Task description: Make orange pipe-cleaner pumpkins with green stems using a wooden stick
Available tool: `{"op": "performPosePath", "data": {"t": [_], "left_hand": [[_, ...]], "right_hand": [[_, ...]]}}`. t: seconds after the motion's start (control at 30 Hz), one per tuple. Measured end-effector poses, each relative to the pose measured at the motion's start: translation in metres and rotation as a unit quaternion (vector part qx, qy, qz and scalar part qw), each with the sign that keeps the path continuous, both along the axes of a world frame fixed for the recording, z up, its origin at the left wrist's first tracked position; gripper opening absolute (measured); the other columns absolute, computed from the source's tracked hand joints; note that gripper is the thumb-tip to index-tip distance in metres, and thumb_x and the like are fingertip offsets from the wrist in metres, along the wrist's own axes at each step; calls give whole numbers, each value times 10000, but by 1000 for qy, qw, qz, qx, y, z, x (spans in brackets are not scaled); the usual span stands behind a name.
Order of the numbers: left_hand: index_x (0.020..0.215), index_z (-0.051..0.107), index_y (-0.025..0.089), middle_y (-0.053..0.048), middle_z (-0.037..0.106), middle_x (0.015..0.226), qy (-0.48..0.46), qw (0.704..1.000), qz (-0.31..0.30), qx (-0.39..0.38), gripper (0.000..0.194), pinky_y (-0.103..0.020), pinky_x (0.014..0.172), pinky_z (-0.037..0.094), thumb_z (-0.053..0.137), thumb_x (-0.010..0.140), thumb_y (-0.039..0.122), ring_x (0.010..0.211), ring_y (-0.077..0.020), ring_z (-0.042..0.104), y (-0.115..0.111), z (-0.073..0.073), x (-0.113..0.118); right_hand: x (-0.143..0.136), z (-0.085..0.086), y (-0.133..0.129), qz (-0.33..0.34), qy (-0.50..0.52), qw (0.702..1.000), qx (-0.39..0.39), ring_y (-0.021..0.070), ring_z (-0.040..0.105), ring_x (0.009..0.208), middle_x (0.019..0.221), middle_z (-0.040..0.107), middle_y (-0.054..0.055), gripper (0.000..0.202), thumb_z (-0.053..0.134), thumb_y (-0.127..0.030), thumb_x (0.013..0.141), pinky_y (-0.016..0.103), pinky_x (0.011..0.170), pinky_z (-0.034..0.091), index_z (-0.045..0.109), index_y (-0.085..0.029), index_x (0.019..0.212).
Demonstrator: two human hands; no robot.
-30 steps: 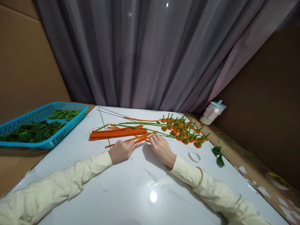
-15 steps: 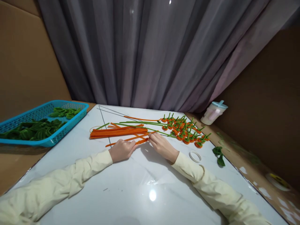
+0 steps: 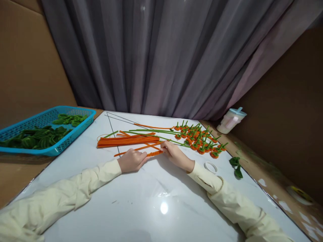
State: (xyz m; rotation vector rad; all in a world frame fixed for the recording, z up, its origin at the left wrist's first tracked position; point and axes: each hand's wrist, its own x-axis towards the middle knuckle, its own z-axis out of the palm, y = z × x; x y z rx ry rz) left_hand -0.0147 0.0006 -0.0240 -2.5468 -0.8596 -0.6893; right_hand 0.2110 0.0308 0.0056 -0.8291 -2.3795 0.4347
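A coiled orange pipe cleaner point(image 3: 154, 153) stretches between my two hands just above the table. My left hand point(image 3: 132, 160) is closed on its left end. At its right end, the fingers of my right hand point(image 3: 176, 155) pinch it. Behind my hands lies a bundle of straight orange pipe cleaners point(image 3: 126, 141), with a few loose ones crossing near my fingers. Green pipe cleaners point(image 3: 148, 131) lie farther back. To the right stand several small orange pieces with green stems point(image 3: 194, 136), grouped close together.
A blue basket point(image 3: 54, 149) with green leaf-like pieces is at the left. A white ring point(image 3: 210, 167) and dark green leaves point(image 3: 236, 167) lie to the right on the white table point(image 3: 141, 208). A lidded cup point(image 3: 230, 121) stands beyond the table's right edge, before a grey curtain point(image 3: 141, 60).
My right hand has shifted slightly right, and a longer stretch of the coiled orange pipe cleaner shows between my hands. My left hand has hardly moved.
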Motion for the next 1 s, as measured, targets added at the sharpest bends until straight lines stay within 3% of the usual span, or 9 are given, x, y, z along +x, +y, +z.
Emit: {"op": "performPosePath", "data": {"t": [0.37,0.77,1.0], "left_hand": [[670,460,160,17,513,470,21,999,-33,19,331,-270,395,210,292,945,236,389,-118,487,-1,0,0],[677,429,172,24,508,454,3,1000,-19,17,320,-254,404,211,284,950,254,375,-115,473,-1,-2,0],[667,429,168,21,498,448,-9,999,-21,29,329,-250,404,198,292,952,257,371,-111,455,0,-2,0]], "right_hand": [[2,-4,4,13,18,978,-208,114,506,495,552,506,-61,130,417,-302,883,220,522,394,327,-216,843],[2,6,1,-29,-11,972,-234,103,457,497,549,539,-17,320,503,-449,832,216,511,342,458,-179,668],[3,5,4,-55,-25,970,-234,85,350,472,499,433,-34,439,490,-524,814,219,478,271,509,-155,577]]}}
